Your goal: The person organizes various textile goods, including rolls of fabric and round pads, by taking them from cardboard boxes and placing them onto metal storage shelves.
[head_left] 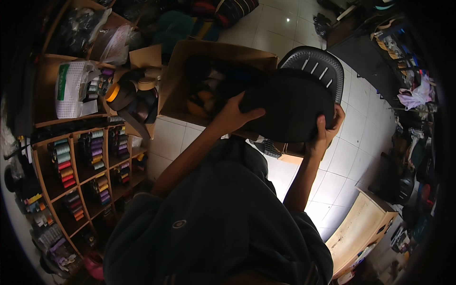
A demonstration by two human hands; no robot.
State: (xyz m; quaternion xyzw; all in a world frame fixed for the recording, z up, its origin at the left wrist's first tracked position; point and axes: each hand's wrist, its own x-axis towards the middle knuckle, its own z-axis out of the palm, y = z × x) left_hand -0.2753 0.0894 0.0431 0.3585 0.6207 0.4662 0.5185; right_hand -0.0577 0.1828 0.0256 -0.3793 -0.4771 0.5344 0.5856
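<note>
A broad black piece with rounded edges (289,107), dark and smooth like a padded panel, is held up between my two hands. My left hand (235,114) grips its left side, with the thumb lying across the face turned to me. At its right edge, my right hand (327,127) has the thumb on the near face and the fingers wrapped round the rim. Behind the piece is a black chair (336,71) with a slotted back, partly covered. An open cardboard box (172,71) with dark and yellow items inside stands beyond my left hand.
Wooden shelving (76,178) full of thread spools lines the left side. A smaller carton (145,56) holding rolls of tape or webbing stands beside the big box. A pale wooden cabinet (358,228) is at lower right. Cluttered racks (408,90) run along the right over white floor tiles (349,156).
</note>
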